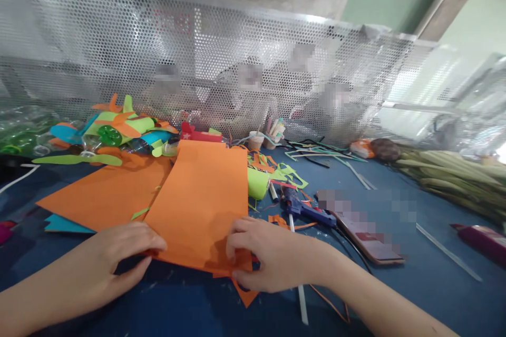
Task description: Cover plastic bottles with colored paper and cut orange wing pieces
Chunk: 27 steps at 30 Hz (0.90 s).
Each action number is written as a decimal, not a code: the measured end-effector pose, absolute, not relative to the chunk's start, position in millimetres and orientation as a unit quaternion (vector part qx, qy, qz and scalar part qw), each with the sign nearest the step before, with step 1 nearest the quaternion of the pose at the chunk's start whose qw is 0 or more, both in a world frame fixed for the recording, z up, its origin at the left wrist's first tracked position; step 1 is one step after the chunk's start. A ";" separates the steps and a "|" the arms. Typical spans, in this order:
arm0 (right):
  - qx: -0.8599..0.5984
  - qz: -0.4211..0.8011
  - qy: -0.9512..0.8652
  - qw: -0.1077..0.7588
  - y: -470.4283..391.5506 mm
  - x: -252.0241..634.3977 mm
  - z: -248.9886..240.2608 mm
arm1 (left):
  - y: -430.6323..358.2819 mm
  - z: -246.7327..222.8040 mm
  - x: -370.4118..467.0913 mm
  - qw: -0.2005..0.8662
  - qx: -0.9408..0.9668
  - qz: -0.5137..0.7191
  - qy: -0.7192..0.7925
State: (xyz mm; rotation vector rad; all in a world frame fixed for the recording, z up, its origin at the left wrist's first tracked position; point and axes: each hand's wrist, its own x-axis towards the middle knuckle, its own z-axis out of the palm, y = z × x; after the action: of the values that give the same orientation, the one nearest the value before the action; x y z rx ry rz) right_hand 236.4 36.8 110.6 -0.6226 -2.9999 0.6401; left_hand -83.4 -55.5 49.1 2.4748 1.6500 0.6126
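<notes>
Orange paper is filling the middle of the blue table [427, 295]: one sheet [201, 200] is lying in front of the person, overlapping a second orange sheet [114, 184] on its left, under which a blue sheet [71, 225] is peeking out. The left hand [105, 255] is pinching the top sheet's near left corner between thumb and fingers; the right hand [272, 255] is gripping the near right corner, fingers curling.

Two cups are standing at the back: the right cup [271, 142] is holding a bunch of pens [277, 128], while the left cup's [256, 141] contents are too small to name. Clear and green plastic bottles [23, 134] are piling up at far left. Beside them, models [118, 124] of curled paper and plastic are crowding together, too tangled to count. To the right, one glue gun [310, 213] and one flat phone [366, 231] are lying near ragged paper scraps [286, 172]. Long, dry leaves [450, 174] are bundling at far right, and perforated metal screen [118, 37] is rising behind everything.
</notes>
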 end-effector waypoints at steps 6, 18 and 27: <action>-0.258 0.228 -0.939 0.019 39.5 234.6 111.0 | -45.9 45.0 -91.2 0.131 0.732 0.229 0.629; -0.305 0.284 -0.908 -0.054 51.9 244.8 122.8 | -51.0 51.3 -76.1 0.170 0.694 0.204 0.670; -0.446 0.226 -0.866 -0.007 51.6 227.5 100.5 | -50.0 39.2 -80.3 0.094 0.702 0.226 0.669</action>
State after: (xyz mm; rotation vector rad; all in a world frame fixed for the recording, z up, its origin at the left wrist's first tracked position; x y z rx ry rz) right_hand 227.5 51.6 100.5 -1.4081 -2.7322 0.7131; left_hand -80.3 -50.0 39.2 2.0820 1.9854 0.6719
